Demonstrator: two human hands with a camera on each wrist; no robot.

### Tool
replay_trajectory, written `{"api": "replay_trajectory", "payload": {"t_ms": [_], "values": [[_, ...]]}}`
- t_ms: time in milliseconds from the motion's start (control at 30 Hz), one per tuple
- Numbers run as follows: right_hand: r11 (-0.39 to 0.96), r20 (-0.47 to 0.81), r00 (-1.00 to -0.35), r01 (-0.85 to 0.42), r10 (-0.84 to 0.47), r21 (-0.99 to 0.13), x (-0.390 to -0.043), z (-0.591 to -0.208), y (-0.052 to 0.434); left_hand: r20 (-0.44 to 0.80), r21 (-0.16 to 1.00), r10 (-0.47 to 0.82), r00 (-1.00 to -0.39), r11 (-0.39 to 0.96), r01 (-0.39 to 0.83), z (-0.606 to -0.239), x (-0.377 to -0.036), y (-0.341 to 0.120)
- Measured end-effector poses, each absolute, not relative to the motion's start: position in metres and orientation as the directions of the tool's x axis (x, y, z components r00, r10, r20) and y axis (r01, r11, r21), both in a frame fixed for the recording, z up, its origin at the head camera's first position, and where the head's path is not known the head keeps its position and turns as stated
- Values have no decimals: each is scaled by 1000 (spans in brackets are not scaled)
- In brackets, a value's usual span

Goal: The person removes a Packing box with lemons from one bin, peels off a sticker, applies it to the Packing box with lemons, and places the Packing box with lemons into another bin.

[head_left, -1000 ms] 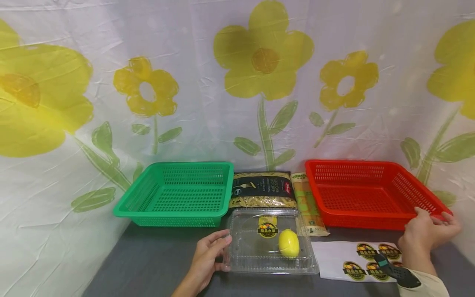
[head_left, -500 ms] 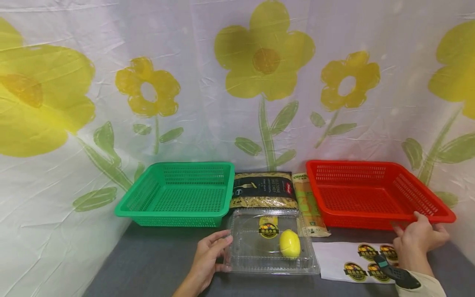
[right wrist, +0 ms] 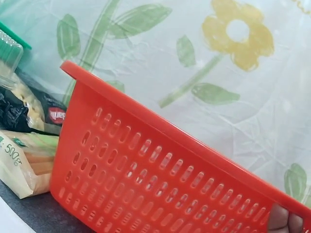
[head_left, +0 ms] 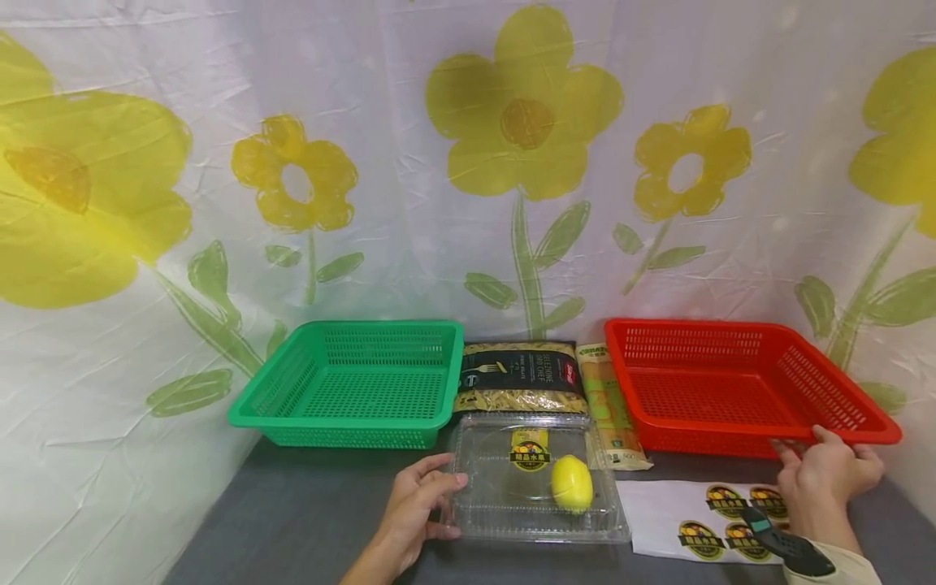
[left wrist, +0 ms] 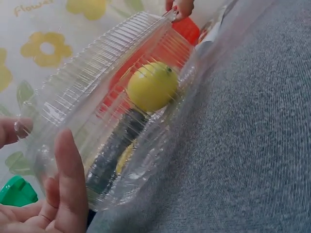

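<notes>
A clear plastic clamshell box [head_left: 497,487] lies on the grey table, with a lemon [head_left: 572,483] inside and a fruit label [head_left: 530,455] on its lid. My left hand [head_left: 411,512] holds its left edge, thumb in front; the left wrist view shows the fingers at the ridged side and the lemon [left wrist: 153,87] through the plastic. At the right, my right hand [head_left: 822,471] grips the front rim of a red plastic basket [head_left: 695,435] near its right corner. Fingertips [right wrist: 278,218] show against the slotted wall of this basket [right wrist: 160,160] in the right wrist view.
A white sheet [head_left: 661,520] with several round fruit labels lies between box and right hand. A green basket [head_left: 344,424] stands back left. Between the baskets lie a pasta bag [head_left: 519,374] and a long yellow-orange packet [head_left: 610,406]. A flowered curtain [head_left: 409,268] hangs behind.
My right hand has shifted slightly left along the red basket's rim, away from its corner. The left hand and the box stay in place.
</notes>
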State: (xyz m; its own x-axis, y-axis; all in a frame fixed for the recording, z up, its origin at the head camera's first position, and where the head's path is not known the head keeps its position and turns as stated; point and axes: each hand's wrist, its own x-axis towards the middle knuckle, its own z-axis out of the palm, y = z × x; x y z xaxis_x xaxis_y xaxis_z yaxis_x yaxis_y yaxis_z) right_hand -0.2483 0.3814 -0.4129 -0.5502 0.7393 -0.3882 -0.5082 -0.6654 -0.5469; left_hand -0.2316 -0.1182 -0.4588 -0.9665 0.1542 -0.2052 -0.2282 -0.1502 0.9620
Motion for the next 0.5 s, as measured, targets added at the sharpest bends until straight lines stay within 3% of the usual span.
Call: {"api": "replay_trajectory", "payload": {"t_ms": [500], "values": [[-652,-385,-542,-483,747,-584,-249,-413,382,-131,962,116,-985,-225,-154,-447,-238,-103]]}}
